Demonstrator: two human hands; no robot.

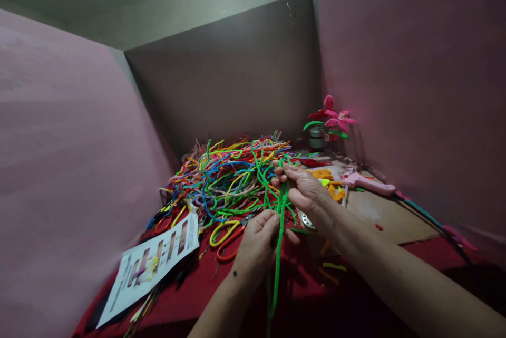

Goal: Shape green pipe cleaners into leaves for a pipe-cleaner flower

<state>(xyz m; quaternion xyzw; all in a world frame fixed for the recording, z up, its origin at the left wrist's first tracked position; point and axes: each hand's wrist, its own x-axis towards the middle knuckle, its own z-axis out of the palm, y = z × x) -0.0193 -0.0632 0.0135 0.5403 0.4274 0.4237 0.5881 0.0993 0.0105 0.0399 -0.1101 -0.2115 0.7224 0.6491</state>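
Several long green pipe cleaners point(278, 264) hang in a loose bundle between my two hands. My left hand point(259, 238) is closed around them lower down, thumb and forefinger pinched together. Higher up, my right hand point(298, 185) grips the same green strands near their upper ends. Part of the bundle is hidden behind my fingers. Just behind my left hand lie scissors point(225, 233) with yellow and red-orange handles. Beyond both hands spreads a big tangled heap of coloured pipe cleaners point(233, 169).
A printed sheet point(158, 261) lies at the left. On the right, a pink glue gun point(369, 182) rests by a piece of cardboard point(387, 216). Pink pipe-cleaner flowers point(339, 119) stand at the back right. Pink walls point(415, 90) flank the red cloth point(316, 301).
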